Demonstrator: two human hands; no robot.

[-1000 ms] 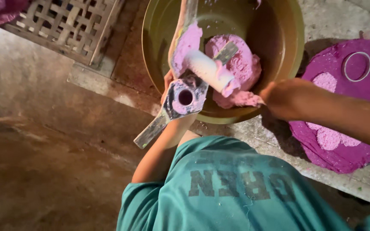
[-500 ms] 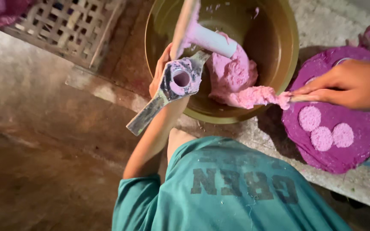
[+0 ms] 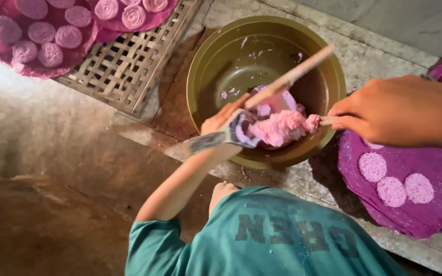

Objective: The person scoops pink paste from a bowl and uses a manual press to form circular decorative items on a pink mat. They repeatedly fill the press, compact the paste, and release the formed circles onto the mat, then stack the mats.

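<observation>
Gripping what with the left hand [image 3: 221,118]?

Clamping the fingers around the metal press [image 3: 241,132], low over the olive bowl [image 3: 200,66], toward its 6 o'clock rim.

And with the right hand [image 3: 395,110]?

Pinching shut on a small stub at the bowl's 3 o'clock rim, right beside the pink dough [image 3: 282,127]. Cannot tell whether stick or dough in the pinch.

Placing the dough where?

Heaped inside the bowl at the mouth of the press, under a wooden stick [image 3: 290,76] slanting up toward 1 o'clock.

Changed from half a second ago?

Moved the right hand off the purple mat [image 3: 410,220] and back to the bowl. Dropped the press from raised, with its open end up, to down against the dough. Judging by that, back to working dough at the press rather than on the mat.

Anything unchanged?

Same three pale rounds [image 3: 391,190] on the mat, at 4 o'clock from the bowl.

Newly in view?

More of the woven tray [image 3: 124,71] at 10 o'clock, plus pink rosettes [image 3: 42,36] beyond it.
</observation>
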